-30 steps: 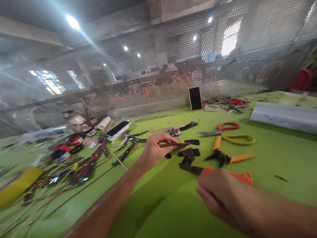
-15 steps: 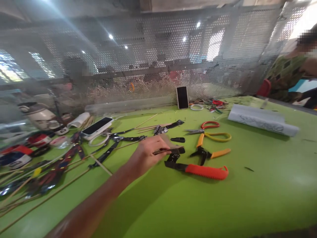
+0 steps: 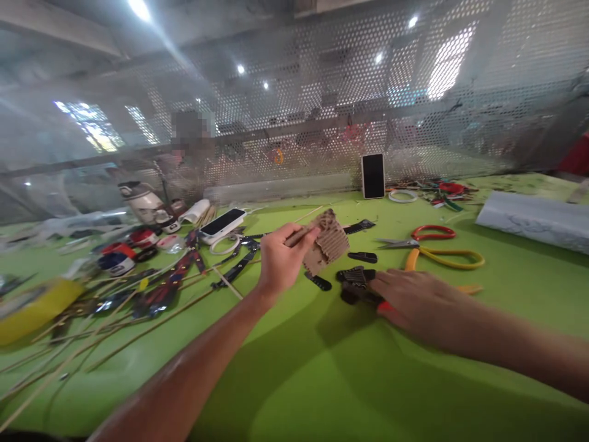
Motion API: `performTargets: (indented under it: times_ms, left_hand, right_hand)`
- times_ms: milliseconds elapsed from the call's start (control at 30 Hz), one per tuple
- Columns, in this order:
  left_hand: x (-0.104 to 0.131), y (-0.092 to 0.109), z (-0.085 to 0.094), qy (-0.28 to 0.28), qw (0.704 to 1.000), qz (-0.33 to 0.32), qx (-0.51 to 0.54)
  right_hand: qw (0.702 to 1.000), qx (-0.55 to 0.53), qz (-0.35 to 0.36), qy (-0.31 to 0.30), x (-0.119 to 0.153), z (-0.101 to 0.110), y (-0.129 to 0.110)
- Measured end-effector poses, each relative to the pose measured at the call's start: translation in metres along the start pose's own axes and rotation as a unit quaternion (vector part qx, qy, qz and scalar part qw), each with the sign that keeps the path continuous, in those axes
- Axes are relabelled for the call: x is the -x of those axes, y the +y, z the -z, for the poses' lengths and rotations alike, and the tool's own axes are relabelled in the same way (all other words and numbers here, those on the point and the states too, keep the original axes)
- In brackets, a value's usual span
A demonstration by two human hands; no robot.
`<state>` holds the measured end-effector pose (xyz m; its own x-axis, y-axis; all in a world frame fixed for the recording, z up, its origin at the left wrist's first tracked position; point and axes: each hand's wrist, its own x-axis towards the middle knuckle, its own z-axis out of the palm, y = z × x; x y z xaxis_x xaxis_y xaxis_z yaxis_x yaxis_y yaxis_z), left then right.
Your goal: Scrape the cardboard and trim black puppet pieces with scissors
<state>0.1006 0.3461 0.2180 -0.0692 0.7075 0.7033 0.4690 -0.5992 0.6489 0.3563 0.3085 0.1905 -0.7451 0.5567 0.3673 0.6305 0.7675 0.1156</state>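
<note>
My left hand (image 3: pixel 283 258) is closed on a torn piece of corrugated cardboard (image 3: pixel 329 242), raised above the table with its ridged side showing. To the right, my right hand (image 3: pixel 409 301) lies low over a red-handled knife (image 3: pixel 384 306), its fingers curled about the handle and hiding most of it. Beside these fingertips is a small black ridged piece (image 3: pixel 354 276). Black strips (image 3: pixel 362 256) lie close by on the green table. Scissors (image 3: pixel 432 245) with red and yellow handles rest beyond my right hand, and orange-handled pliers (image 3: pixel 413 260) are partly covered by it.
Thin sticks (image 3: pixel 151 328), a yellow tape roll (image 3: pixel 41 310) and a white-cased phone (image 3: pixel 224 224) lie on the left. Another phone (image 3: pixel 373 176) stands against the perforated metal screen (image 3: pixel 294 135). A paper roll (image 3: pixel 534 221) is at the right.
My left hand has lifted the cardboard and turned its ridged face into view. My right hand has come in from the right onto the knife. The view has swung left.
</note>
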Motion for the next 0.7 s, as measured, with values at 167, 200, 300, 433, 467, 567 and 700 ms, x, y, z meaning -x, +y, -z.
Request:
performTargets:
  times_ms: [167, 200, 300, 433, 467, 567, 700]
  left_hand:
    - [-0.005, -0.011, 0.001, 0.046, 0.996, 0.080, 0.020]
    - [-0.005, -0.013, -0.001, 0.043, 0.992, 0.110, 0.045]
    - [0.000, -0.012, -0.007, 0.007, 0.954, 0.227, 0.196]
    - [0.006, 0.003, -0.011, -0.029, 0.880, 0.312, 0.357]
    - [0.006, 0.007, -0.011, -0.042, 0.867, 0.320, 0.380]
    - [0.009, 0.018, -0.009, -0.084, 0.830, 0.332, 0.440]
    - [0.014, 0.028, -0.012, -0.135, 0.803, 0.333, 0.475]
  right_hand:
    - [0.998, -0.035, -0.051, 0.004, -0.011, 0.021, 0.015]
    - [0.997, -0.054, -0.057, 0.023, -0.014, 0.027, 0.017]
    - [0.988, -0.117, -0.077, 0.066, -0.022, 0.039, 0.018]
    - [0.981, -0.151, -0.086, 0.083, -0.023, 0.035, 0.016]
    - [0.980, -0.154, -0.088, 0.088, -0.023, 0.033, 0.016]
    - [0.976, -0.161, -0.096, 0.112, -0.021, 0.029, 0.014]
    - [0.975, -0.162, -0.089, 0.122, -0.023, 0.029, 0.009]
